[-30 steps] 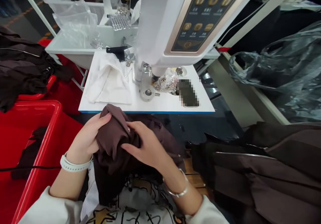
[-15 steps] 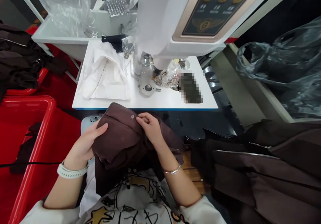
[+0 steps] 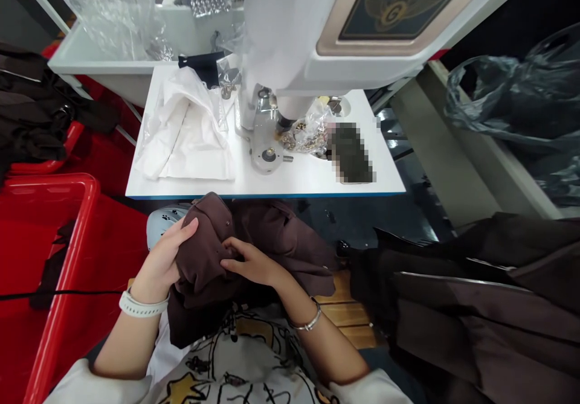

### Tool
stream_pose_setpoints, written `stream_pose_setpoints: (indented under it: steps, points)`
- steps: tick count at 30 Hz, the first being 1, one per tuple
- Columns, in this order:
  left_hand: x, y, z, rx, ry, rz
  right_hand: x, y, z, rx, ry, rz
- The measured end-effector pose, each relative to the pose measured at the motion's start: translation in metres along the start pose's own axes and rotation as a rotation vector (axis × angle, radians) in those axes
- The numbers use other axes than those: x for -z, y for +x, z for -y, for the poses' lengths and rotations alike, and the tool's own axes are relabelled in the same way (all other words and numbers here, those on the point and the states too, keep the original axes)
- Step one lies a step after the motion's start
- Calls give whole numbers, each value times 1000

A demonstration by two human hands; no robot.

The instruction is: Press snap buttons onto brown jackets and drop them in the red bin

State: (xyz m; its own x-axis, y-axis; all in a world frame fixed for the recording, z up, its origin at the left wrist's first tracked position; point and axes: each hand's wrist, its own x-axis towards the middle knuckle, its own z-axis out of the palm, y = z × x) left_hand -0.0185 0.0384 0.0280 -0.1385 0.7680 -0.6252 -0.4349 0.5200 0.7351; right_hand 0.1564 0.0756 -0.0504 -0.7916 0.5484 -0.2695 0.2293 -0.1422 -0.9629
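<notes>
A dark brown garment (image 3: 203, 250) lies bunched over my lap, just in front of the table edge. My left hand (image 3: 167, 256) is closed on its left side, thumb on top and fingers hidden beneath. A small round snap (image 3: 227, 223) shows near the upper edge of the folded part. My right hand (image 3: 251, 263) grips the cloth below that snap with thumb and forefinger; its other fingers are partly hidden in the folds. More brown fabric spreads to the right behind this hand.
A white press machine (image 3: 281, 41) stands on the white table (image 3: 254, 185). White cloth (image 3: 190, 141) lies left of it, a bag of metal fasteners (image 3: 308, 135) right of its post. Red bins (image 3: 86, 211) stand at left; dark garments (image 3: 480, 295) are piled at right.
My right hand has moved down and left from beside the snap to lower on the cloth. The garment's top has folded narrower, and the view has shifted slightly.
</notes>
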Motion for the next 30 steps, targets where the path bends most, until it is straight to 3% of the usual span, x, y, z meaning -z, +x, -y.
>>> stream_pose_setpoints:
  steps: [2,5,9,10,12,14,16,22,25,27,30]
  points:
    - [2,2,-1,-27,125,7,8,-5,2,12,170,14]
    - [2,4,-3,-172,571,-53,25,-16,15,73,361,-135]
    - [-19,8,-14,-655,1081,-190,50,-31,46,134,339,-171]
    - [-28,11,-19,-783,1135,-140,56,-34,54,144,318,-160]
    - [-45,19,-30,-922,1243,108,66,-36,68,160,249,-141]
    - [-59,31,-40,-918,1348,354,76,-35,75,163,161,-158]
    - [-66,43,-47,-893,1366,447,86,-30,76,148,140,-211]
    - [-78,73,-60,-657,1072,314,118,0,73,74,264,-311]
    - [-87,85,-70,-612,886,282,137,15,81,70,305,-312]
    - [-92,94,-77,-561,782,305,149,22,88,85,249,-289]
    - [-93,110,-85,-399,692,433,161,30,97,104,84,-265]
